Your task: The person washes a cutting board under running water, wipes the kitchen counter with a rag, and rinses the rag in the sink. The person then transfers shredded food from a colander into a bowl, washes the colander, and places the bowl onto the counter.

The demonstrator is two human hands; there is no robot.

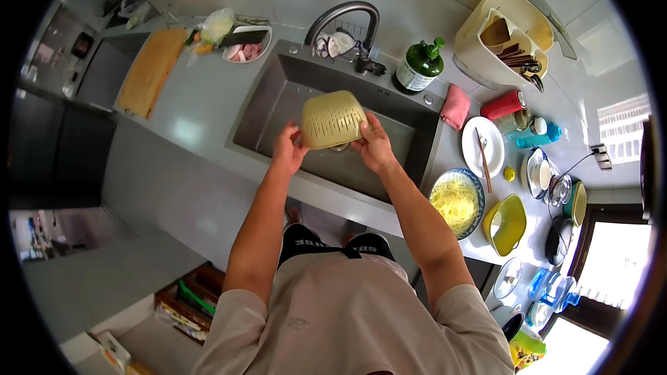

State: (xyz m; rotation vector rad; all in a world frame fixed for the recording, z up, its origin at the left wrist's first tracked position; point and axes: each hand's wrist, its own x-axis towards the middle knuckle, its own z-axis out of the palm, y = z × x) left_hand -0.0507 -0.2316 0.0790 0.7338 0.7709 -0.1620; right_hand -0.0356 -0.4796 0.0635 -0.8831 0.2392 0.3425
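Note:
Over the grey sink (267,90) I hold a beige colander (332,121) tipped so that its slotted underside shows. My left hand (290,146) grips its left rim, with the fingers partly behind it. On the opposite side, my right hand (375,142) has its thumb and fingers closed on the rim. The dark curved faucet (375,28) stands behind the colander, at the back of the sink. Whether anything is inside the colander cannot be seen.
Right of the sink are a bowl of pale yellow shreds (455,203), a yellow-green basket (506,224) and a white plate (482,146). A green pump bottle (421,66) stands behind. At left lie a cutting board (153,73) and a meat dish (246,48) with a cleaver.

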